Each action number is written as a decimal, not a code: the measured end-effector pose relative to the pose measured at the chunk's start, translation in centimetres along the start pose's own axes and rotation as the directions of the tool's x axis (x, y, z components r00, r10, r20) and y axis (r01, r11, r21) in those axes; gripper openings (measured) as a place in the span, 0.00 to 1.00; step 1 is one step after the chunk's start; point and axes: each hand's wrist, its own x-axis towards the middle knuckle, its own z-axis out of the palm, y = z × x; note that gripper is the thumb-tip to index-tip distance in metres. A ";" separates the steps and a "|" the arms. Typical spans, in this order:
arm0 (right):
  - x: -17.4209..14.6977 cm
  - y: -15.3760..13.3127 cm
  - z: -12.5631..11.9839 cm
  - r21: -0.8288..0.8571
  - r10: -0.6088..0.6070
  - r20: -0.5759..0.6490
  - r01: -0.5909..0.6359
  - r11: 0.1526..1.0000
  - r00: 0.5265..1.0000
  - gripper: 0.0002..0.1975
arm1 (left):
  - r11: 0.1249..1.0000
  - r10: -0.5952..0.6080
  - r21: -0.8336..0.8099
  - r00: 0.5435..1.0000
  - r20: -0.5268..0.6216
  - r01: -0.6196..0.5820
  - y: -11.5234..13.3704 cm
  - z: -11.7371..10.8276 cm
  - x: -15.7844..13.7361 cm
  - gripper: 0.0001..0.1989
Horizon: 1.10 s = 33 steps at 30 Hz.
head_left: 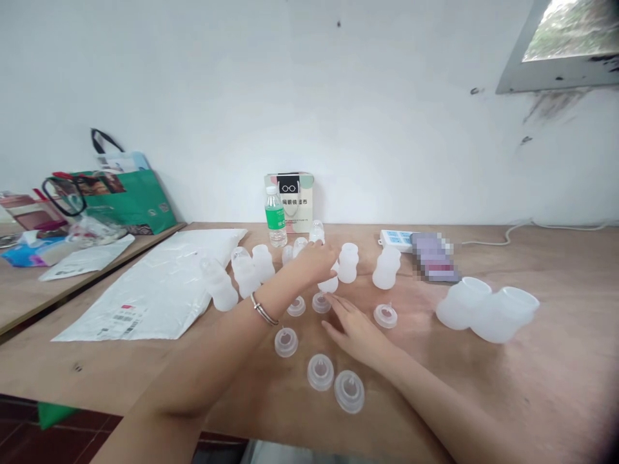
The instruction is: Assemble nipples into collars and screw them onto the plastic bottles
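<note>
My left hand (316, 264) reaches across the table with fingers curled over the top of a frosted white baby bottle (329, 282), which it partly hides. Just behind it stands a bottle with a clear domed cap (316, 231). My right hand (355, 330) is open, thumb apart, its fingertips beside or touching a clear bottle nipple (321, 302); contact is hard to tell. Other nipples lie around: one nipple (296, 305) to the left, one nipple (385, 316) to the right, several nearer me, including a nipple (349, 391). An uncapped bottle (348, 263) stands right of my left hand.
Capped bottles, including one bottle (245, 272), stand by a white plastic mailer (159, 277). Two wide bottles (503, 314) sit at right, near a phone-like pixelated object (435, 258) and a power strip (396, 240). A water bottle (276, 219) and paper bag (302, 203) stand at the wall.
</note>
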 end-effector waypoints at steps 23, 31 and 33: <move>1.8 0.2 1.5 0.078 0.078 -0.061 -0.073 0.994 0.995 0.11 | 0.743 -0.289 -0.639 0.766 -0.575 -0.199 1.4 -5.2 -8.1 0.22; 0.8 -0.8 -2.6 0.426 0.201 -0.346 -0.037 0.904 0.916 0.11 | 0.012 -0.457 -0.886 0.786 -0.417 -0.464 -0.9 -3.2 -8.1 0.27; 0.8 -0.8 -3.8 0.592 0.264 -0.434 0.052 0.804 0.861 0.11 | -0.131 -0.223 -0.948 0.940 -0.257 -0.291 -1.4 -2.0 -8.3 0.31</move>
